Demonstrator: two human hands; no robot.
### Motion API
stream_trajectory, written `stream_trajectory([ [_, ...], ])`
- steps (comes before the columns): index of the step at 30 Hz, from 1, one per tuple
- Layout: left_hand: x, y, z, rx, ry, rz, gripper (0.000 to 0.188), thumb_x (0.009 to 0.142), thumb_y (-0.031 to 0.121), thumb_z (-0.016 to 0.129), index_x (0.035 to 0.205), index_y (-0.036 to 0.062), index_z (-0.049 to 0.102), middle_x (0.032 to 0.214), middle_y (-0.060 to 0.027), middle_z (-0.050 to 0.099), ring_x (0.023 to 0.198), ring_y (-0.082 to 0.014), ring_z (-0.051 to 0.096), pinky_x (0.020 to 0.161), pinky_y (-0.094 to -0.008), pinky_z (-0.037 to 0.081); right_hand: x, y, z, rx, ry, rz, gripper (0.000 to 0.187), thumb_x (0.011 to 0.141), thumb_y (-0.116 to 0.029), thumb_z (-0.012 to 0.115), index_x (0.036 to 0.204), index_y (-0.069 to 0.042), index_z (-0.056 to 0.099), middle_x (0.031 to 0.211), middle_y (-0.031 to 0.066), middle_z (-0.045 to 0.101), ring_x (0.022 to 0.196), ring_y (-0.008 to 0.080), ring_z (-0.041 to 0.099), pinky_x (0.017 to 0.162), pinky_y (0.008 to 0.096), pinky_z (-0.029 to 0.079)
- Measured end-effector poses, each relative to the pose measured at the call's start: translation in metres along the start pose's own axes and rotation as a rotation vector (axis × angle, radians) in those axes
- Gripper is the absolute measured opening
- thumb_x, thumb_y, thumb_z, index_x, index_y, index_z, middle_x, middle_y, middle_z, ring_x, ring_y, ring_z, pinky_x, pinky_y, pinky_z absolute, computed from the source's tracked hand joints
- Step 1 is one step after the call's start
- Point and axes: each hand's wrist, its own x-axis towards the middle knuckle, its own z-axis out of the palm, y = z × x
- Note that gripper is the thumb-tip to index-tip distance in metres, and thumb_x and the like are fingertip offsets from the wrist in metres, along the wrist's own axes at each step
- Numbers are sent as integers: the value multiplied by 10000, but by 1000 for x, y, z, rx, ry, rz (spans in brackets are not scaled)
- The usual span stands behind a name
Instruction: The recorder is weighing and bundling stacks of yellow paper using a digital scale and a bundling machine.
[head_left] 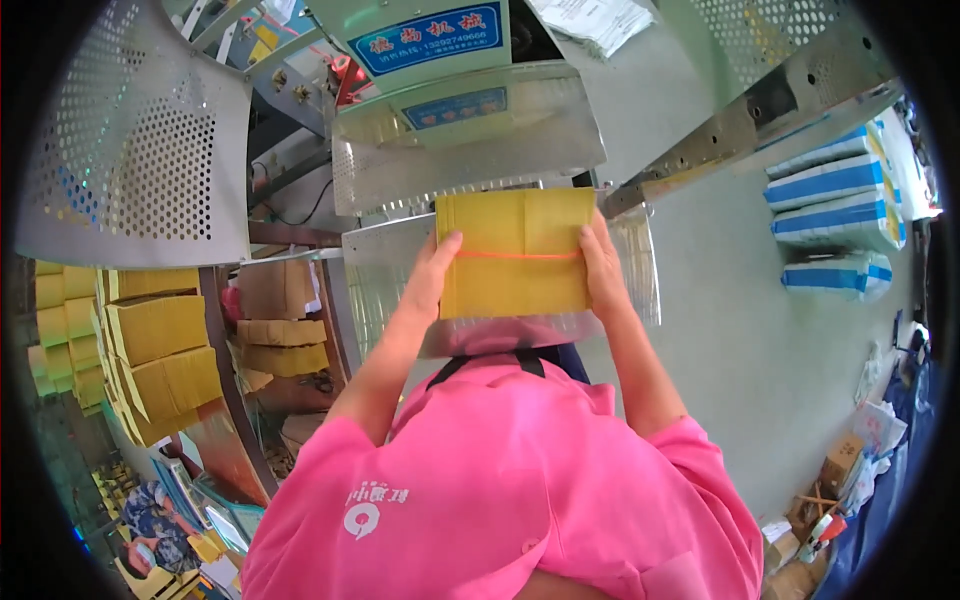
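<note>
Between my hands is a bundle of flat yellow-brown paper or cardboard pieces (515, 290), with a thin orange band (520, 256) running across its middle. My left hand (434, 272) grips its left edge, thumb on top. On the opposite edge, my right hand (602, 266) is closed the same way; the fingers beneath are hidden. Below the bundle lies a shiny metal tray (378, 272), partly covered by it and by my left forearm. Just beyond, a clear or polished slanted panel (465, 150) belongs to a machine with a blue sign (430, 38).
Perforated metal sheets (170, 170) stand at upper left, and a drilled metal bar (740, 130) slants at upper right. Similar yellow-brown stacks (160, 330) fill a rack on the left. Blue-and-white wrapped packs (830, 190) are piled on the floor to the right. A person (150, 550) is at lower left.
</note>
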Motion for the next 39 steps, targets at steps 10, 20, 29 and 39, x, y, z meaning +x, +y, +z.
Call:
stream_trajectory([
  [10, -65, -22, -26, 671, -89, 499, 982, 783, 202, 760, 1538, 34, 155, 1514, -152, 338, 1393, -269, 346, 1141, -394, 267, -49, 22, -45, -420, -169, -190, 847, 841, -370, 716, 1495, -31, 297, 1517, 149, 357, 1414, 271, 319, 1132, 385, 277],
  [20, -81, -19, -30, 630, -122, 243, 1088, 713, 230, 836, 1534, 62, 143, 1480, -151, 373, 1363, -288, 392, 1125, -429, 309, -38, 18, -66, -671, -234, -277, 725, 834, -111, 672, 1476, -124, 335, 1507, 150, 374, 1354, 346, 400, 1084, 376, 383],
  [29, -84, 4, -35, 704, -189, 135, 1015, 716, 278, 807, 1510, 29, 227, 1498, -156, 358, 1415, -277, 324, 1133, -438, 292, -37, 24, -77, -708, -301, -337, 705, 844, -31, 605, 1482, -146, 329, 1495, 118, 403, 1283, 321, 496, 1028, 371, 445],
  [39, -29, 86, 138, 1310, 6, 642, 716, 816, 308, 707, 1377, -44, 434, 1368, -207, 510, 1262, -331, 497, 1094, -443, 330, 32, 4, -82, 249, -286, -110, 414, 942, -138, 507, 1344, -46, 540, 1349, 78, 571, 1236, 193, 522, 1038, 330, 407],
])
